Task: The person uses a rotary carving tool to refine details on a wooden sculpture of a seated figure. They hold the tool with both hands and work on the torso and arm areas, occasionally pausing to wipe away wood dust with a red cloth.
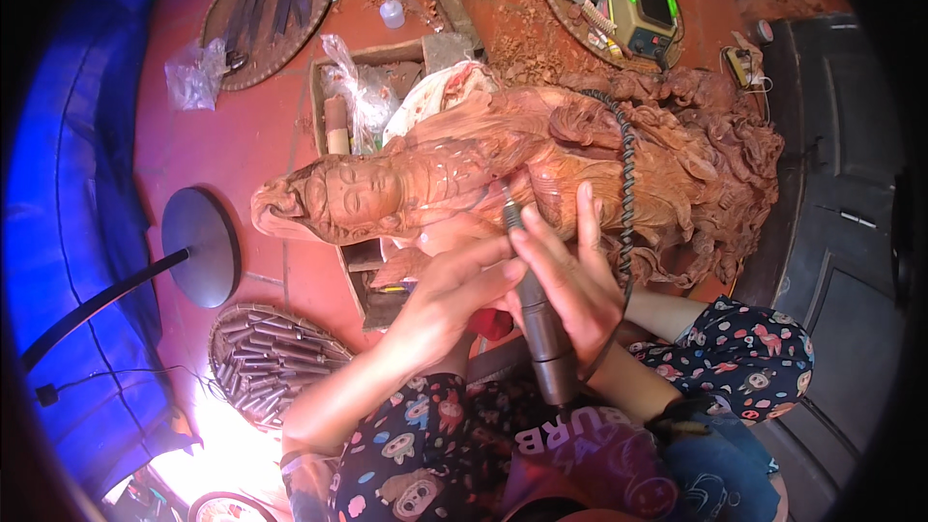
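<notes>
Materials and finish: carved wood figure [565, 159] and handpiece [547, 333].
The figure is reddish-brown wood; its face [356, 190] is smooth with a low sheen, its lower end [730, 174] rough and deeply cut. The handpiece is dark, smooth and metallic in appearance; its coiled cord [627, 164] is black, with a ribbed, rubber-like jacket. The box [317, 106] is raw, coarse wood. The plastic bag [193, 75] is clear, crinkled and glossy. The lamp base [198, 246] is matt black. The floor tiles [193, 155] are smooth. The patterned garment [744, 353] is soft, matt cloth.

Woven trays [271, 48] on red floor [311, 275]
</notes>
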The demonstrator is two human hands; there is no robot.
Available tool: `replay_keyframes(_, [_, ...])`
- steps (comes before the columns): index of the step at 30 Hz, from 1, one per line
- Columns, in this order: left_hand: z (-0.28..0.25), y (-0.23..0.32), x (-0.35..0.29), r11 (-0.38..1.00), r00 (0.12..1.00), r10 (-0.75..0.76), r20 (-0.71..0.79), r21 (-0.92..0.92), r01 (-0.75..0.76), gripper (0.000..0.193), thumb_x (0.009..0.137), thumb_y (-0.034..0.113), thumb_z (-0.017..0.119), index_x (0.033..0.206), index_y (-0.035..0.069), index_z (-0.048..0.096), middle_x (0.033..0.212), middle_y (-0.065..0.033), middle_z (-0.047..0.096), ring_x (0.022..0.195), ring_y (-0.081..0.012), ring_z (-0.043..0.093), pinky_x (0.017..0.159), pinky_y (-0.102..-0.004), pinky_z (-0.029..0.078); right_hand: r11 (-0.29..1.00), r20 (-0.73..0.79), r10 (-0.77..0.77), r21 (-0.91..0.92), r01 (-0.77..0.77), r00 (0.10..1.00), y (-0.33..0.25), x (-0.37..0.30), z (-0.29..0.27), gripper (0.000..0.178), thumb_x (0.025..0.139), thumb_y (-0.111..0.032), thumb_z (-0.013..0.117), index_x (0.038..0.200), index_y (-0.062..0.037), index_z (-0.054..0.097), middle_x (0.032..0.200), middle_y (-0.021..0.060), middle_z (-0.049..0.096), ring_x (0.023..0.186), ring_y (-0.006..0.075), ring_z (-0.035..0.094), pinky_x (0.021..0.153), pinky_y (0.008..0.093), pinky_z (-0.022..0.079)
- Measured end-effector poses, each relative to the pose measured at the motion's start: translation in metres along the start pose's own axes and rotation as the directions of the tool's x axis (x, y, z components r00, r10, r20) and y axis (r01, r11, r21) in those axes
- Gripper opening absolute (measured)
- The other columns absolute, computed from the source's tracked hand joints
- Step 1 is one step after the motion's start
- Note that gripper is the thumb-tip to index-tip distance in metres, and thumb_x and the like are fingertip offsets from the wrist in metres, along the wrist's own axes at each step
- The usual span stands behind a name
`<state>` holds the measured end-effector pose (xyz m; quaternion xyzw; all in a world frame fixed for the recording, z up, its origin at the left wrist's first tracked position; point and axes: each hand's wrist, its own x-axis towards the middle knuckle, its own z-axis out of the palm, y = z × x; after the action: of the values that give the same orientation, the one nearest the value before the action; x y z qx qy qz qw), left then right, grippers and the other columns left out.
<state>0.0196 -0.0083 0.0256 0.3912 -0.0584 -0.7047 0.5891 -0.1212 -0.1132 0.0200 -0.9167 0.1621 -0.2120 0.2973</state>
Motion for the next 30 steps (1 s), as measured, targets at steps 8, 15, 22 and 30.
replay_keyframes(8, [-0.008,-0.003,-0.003,0.999,0.999,0.003,-0.044,0.032,-0.001,0.032,0.098,0.021,0.05,0.118,-0.003,0.054,0.095,-0.0065,0.062,0.086,-0.0106,0.06,0.076,-0.0246,0.047,0.99,0.058,-0.046,-0.132,0.053,0.997,-0.006,0.004,0.001,0.044,0.088,-0.021,0.063,0.126,0.0005,0.055,0.127,0.0214,0.057,0.124,0.0584,0.04,0.102,0.065,0.03])
replay_keyframes(15, [-0.002,0.0,0.008,0.997,0.997,-0.077,0.033,-0.01,0.077,0.032,0.098,0.02,0.05,0.119,-0.003,0.054,0.094,-0.0056,0.063,0.085,-0.01,0.059,0.076,-0.0239,0.046,0.996,-0.073,0.068,0.055,-0.064,0.995,-0.002,-0.001,0.003,0.043,0.087,-0.017,0.065,0.125,0.0004,0.056,0.126,0.0223,0.058,0.124,0.0589,0.039,0.101,0.066,0.031])
replay_keyframes(22, [-0.008,-0.003,-0.003,0.996,0.998,0.01,-0.062,0.09,-0.004,0.031,0.098,0.019,0.049,0.118,-0.004,0.055,0.093,-0.0066,0.063,0.085,-0.0103,0.06,0.076,-0.0241,0.047,0.994,0.066,-0.016,-0.106,0.023,0.998,-0.01,0.005,-0.002,0.043,0.085,-0.018,0.065,0.125,-0.001,0.057,0.126,0.0222,0.058,0.124,0.0597,0.038,0.102,0.0663,0.03])
replay_keyframes(30, [-0.002,0.0,0.006,0.999,1.0,-0.006,-0.001,0.041,0.006,0.031,0.098,0.021,0.049,0.117,-0.003,0.056,0.093,-0.0064,0.064,0.085,-0.0099,0.06,0.074,-0.0231,0.047,1.0,0.003,0.026,0.005,-0.026,1.0,-0.002,-0.002,0.001,0.044,0.086,-0.016,0.065,0.127,-0.0012,0.055,0.129,0.022,0.056,0.124,0.0592,0.039,0.101,0.0671,0.03])
